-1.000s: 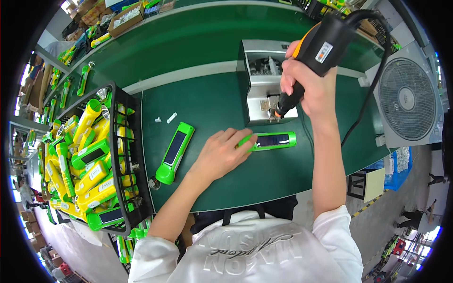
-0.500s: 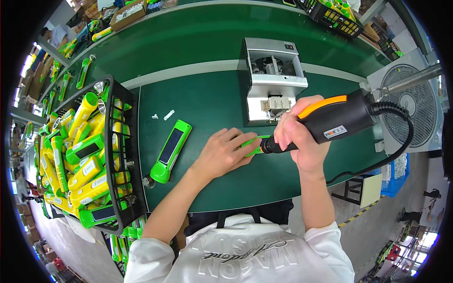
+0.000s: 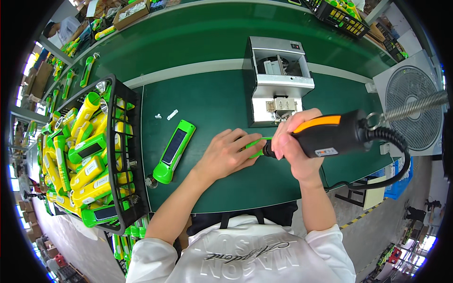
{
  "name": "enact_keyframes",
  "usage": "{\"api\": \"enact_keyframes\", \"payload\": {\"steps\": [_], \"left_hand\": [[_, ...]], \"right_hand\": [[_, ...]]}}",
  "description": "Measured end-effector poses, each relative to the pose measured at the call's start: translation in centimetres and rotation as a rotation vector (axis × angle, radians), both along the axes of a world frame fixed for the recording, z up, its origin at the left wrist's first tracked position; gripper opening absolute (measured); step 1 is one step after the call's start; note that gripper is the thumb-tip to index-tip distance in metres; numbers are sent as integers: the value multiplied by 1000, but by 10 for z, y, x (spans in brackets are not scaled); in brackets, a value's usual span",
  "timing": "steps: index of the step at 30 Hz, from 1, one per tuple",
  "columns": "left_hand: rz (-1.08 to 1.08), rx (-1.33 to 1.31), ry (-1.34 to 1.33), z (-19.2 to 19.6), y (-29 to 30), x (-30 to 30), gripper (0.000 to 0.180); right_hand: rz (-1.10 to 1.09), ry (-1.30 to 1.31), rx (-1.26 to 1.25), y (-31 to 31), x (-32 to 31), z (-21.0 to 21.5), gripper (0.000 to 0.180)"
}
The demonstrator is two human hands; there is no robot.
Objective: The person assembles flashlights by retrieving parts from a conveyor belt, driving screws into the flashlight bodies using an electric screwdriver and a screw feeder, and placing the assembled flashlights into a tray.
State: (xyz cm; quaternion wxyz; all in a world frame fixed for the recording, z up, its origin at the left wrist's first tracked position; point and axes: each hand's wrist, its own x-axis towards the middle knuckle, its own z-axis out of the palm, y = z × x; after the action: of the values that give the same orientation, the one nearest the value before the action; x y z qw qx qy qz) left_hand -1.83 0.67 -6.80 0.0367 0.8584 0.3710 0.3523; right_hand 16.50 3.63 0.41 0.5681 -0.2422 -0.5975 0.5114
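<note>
My right hand (image 3: 298, 145) is wrapped round a black electric screwdriver (image 3: 332, 134) with an orange strip, held slanting with its nose to the left. That nose meets a green plastic flashlight part (image 3: 255, 149) on the table. My left hand (image 3: 230, 153) holds the part down with bent fingers, covering most of it; the screwdriver's bit is hidden. Left of my left hand lies a green flashlight (image 3: 174, 151) with a dark solar panel. Two small white plastic pieces, the longer one (image 3: 172, 114) and a tiny one (image 3: 158, 116), rest beyond it.
A silver-and-black screw feeder (image 3: 281, 85) stands beyond my right hand. A black crate (image 3: 123, 155) full of yellow and green flashlights is at the left edge. A coil spring (image 3: 415, 106) and a black cable (image 3: 401, 155) join the screwdriver at the right, near a fan (image 3: 410, 92).
The screwdriver's rear end has swung slightly left and towards me, its nose staying on the green part. The moving piece inside the screw feeder has changed position. My left hand keeps its hold.
</note>
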Motion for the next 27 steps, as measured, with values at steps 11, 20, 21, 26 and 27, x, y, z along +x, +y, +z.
{"api": "enact_keyframes", "payload": {"steps": [11, 20, 21, 26, 27], "left_hand": [[-29, 0, -32, 2, 5, -3, 40], [-24, 24, -14, 2, 2, 0, 39], [-34, 12, -22, 1, 2, 1, 39], [-21, -32, 6, 1, 0, -1, 44], [-13, -36, 12, 4, 0, 0, 42]], "right_hand": [[73, -86, 92, 1, 1, -6, 25], [128, 140, 14, -5, 1, -11, 28], [89, 57, 33, -5, 5, -15, 28], [112, 203, 41, -4, 16, 12, 30], [24, 231, 162, 3, 19, 16, 28]]}}
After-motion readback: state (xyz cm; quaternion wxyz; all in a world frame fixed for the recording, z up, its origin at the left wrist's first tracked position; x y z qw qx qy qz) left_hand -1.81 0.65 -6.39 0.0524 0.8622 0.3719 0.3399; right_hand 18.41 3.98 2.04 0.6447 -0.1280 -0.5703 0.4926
